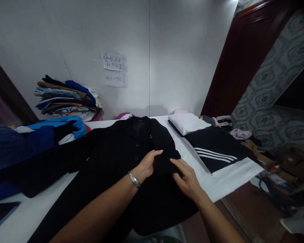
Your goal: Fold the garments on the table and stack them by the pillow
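Note:
A black buttoned coat [119, 158] lies front side up on the white table, its collar toward the wall. One sleeve [164, 138] is folded in over the front on the right; the other stretches out to the left. My left hand [147, 164], with a silver bracelet at the wrist, grips the folded sleeve with its thumb on top. The fingers of that hand are mostly hidden by cloth. My right hand [186, 177] holds the same sleeve's outer edge, fingers curled and thumb below.
Folded clothes are stacked [68, 99] at the back left, with loose blue garments [40, 138] before them. On the right lie a black garment with white stripes [215, 148] and a white folded one [188, 123]. A dark flat device [2, 214] rests at the table's left front.

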Demonstrator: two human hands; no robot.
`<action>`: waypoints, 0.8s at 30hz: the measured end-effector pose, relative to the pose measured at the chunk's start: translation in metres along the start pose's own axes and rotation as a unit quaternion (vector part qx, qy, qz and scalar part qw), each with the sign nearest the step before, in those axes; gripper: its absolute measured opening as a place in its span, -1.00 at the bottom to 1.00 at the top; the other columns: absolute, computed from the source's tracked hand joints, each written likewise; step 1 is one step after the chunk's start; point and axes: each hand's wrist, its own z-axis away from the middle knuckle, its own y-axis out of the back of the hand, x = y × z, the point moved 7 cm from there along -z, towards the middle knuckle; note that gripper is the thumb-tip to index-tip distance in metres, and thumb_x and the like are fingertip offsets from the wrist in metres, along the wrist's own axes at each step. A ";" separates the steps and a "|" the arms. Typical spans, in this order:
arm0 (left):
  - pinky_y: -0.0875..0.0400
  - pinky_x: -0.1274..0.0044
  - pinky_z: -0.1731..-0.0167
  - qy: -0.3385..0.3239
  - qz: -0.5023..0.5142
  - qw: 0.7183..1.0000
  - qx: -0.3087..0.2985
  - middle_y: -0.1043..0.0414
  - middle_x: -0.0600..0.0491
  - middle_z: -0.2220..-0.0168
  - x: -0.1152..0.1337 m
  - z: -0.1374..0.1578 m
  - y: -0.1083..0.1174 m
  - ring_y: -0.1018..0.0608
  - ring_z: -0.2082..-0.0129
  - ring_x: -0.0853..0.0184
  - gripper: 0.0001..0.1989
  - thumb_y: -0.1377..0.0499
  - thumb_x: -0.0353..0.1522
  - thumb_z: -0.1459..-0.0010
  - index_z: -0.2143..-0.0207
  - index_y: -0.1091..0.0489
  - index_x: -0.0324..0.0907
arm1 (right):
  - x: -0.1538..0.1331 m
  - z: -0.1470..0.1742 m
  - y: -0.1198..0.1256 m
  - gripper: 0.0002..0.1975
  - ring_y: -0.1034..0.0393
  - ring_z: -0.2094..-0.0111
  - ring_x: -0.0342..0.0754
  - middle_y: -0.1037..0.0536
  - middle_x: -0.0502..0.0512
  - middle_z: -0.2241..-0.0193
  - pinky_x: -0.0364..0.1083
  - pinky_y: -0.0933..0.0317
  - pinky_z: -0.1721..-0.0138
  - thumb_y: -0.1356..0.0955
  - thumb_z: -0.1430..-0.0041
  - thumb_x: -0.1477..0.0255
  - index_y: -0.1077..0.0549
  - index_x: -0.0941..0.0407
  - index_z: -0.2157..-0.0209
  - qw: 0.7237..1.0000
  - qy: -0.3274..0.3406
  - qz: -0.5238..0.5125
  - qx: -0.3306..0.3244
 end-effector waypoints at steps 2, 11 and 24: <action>-0.41 0.51 0.49 -0.033 -0.011 0.999 0.028 -0.45 0.11 0.53 0.019 0.004 0.012 -0.50 0.57 0.36 -0.83 -0.31 -0.44 0.06 0.41 -0.37 -0.17 | -0.002 0.005 -0.010 -0.55 -0.40 0.32 -0.11 -0.47 0.11 0.20 -0.12 -0.34 0.30 -0.29 -0.20 0.47 -0.32 0.03 -0.13 0.997 -0.005 -0.017 -0.076; -0.46 0.53 0.63 0.082 0.040 0.992 0.087 -0.46 0.00 0.60 0.051 0.020 0.086 -0.52 0.65 0.32 -0.90 -0.20 -0.39 -0.07 0.45 -0.41 -0.27 | 0.096 0.054 0.022 -0.54 -0.44 0.25 0.01 -0.52 0.18 0.10 -0.01 -0.35 0.22 -0.29 -0.18 0.20 -0.41 0.08 -0.07 0.963 -0.265 0.035 0.007; -0.47 0.50 0.45 -0.127 0.016 0.988 0.088 -0.43 0.00 0.63 0.162 -0.024 0.035 -0.49 0.61 0.33 -0.94 -0.15 -0.54 -0.02 0.40 -0.41 -0.31 | 0.089 0.047 0.006 -0.25 -0.13 -0.24 0.10 -0.34 0.18 -0.18 0.11 0.01 -0.24 -0.44 0.02 0.16 -0.28 0.09 -0.20 0.907 -0.357 -0.223 0.009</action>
